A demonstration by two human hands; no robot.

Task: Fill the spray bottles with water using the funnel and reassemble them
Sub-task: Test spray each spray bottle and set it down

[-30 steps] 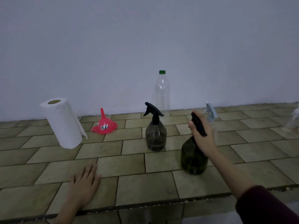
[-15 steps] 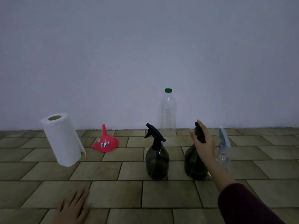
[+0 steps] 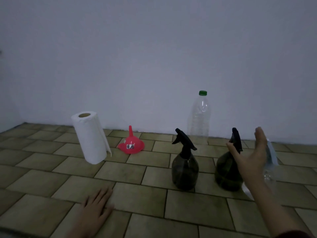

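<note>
A bare white wall point(image 3: 154, 57) fills the upper half of the frame, and a surface of tan rectangular tiles point(image 3: 137, 194) spreads across the lower half. Left of centre stands a white paper towel roll point(image 3: 90, 137), upright, with a loose sheet hanging at its right side. Against the wall right of centre stands a tall clear plastic bottle point(image 3: 199, 121) with a green cap point(image 3: 203, 92). In front of it, in the lower right, a dark spray bottle with black trigger head point(image 3: 185, 167) stands on the tiles, and a second dark spray bottle point(image 3: 226, 169) stands just to its right, both with their heads on. The right hand point(image 3: 250, 158) hangs beside the second bottle's neck with fingers spread wide and palm open, holding nothing. Behind that hand, at the right edge, a clear spray bottle with a pale trigger point(image 3: 271, 162) is partly hidden and blurred. The left hand point(image 3: 96, 208) lies flat on the tiles at lower centre-left, fingers spread. The red funnel point(image 3: 131, 144) sits mouth-down, spout up, between the roll and the first spray bottle.
</note>
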